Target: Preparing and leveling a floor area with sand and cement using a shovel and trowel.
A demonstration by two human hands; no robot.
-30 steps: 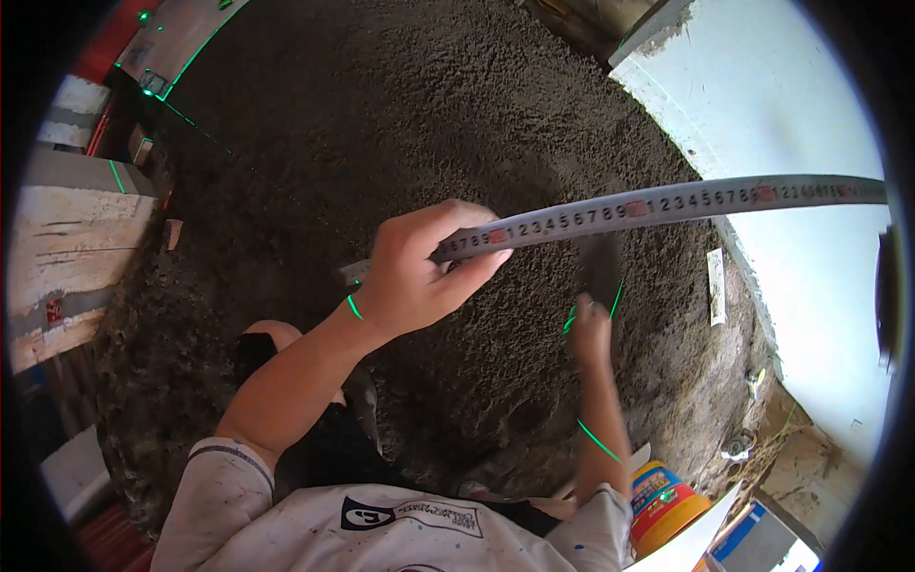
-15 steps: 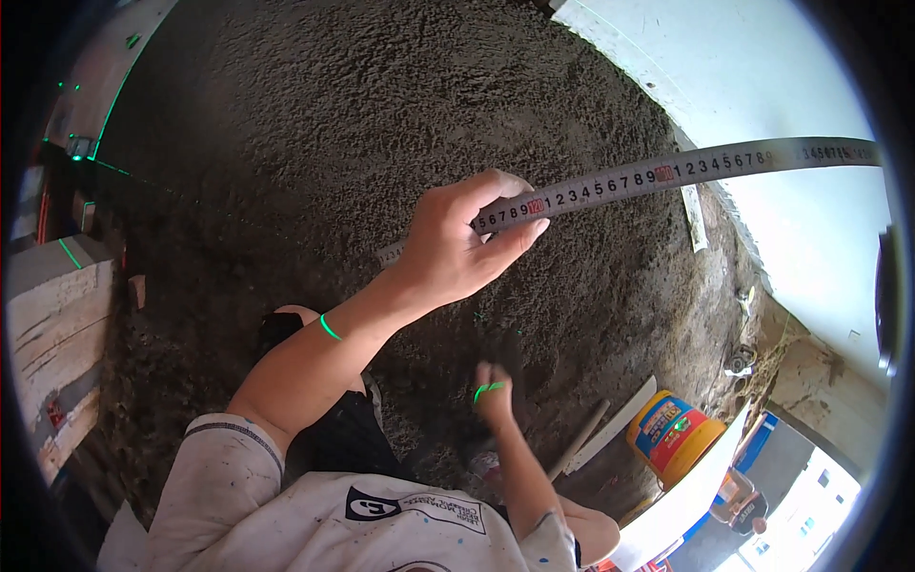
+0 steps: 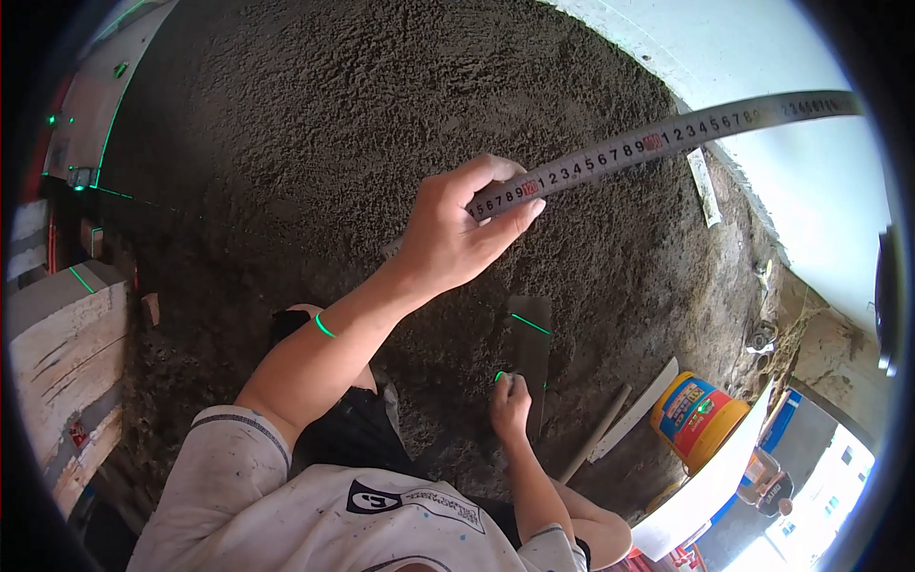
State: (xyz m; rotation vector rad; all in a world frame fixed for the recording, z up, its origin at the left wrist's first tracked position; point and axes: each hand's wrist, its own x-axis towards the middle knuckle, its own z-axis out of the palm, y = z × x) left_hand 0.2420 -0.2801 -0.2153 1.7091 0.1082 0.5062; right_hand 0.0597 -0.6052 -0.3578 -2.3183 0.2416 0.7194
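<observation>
My left hand point(image 3: 457, 229) grips a steel measuring tape blade point(image 3: 610, 157) between thumb and fingers. The blade runs from the palm up to the right, bowing toward the picture's right rim; a short piece of it shows behind the wrist. Lower down, my right hand point(image 3: 512, 405) is closed on a plastering trowel, its handle hidden in the fingers. The trowel's long flat blade point(image 3: 530, 329) lies against or just over the dark, rough mortar point(image 3: 381, 105). A green laser line crosses the trowel and my left forearm.
A yellow bucket point(image 3: 729, 424) with a coloured label stands at right, beside a white board point(image 3: 637, 410) and a wooden stick point(image 3: 596, 437). Pale blocks point(image 3: 67, 334) are stacked at left. A small laser device point(image 3: 81, 177) glows green at far left. A white wall point(image 3: 762, 48) borders the upper right.
The trowel blade now shows flat beyond my right hand, which was blurred and lower-left before. My left hand still holds the tape, whose far end sits higher in view.
</observation>
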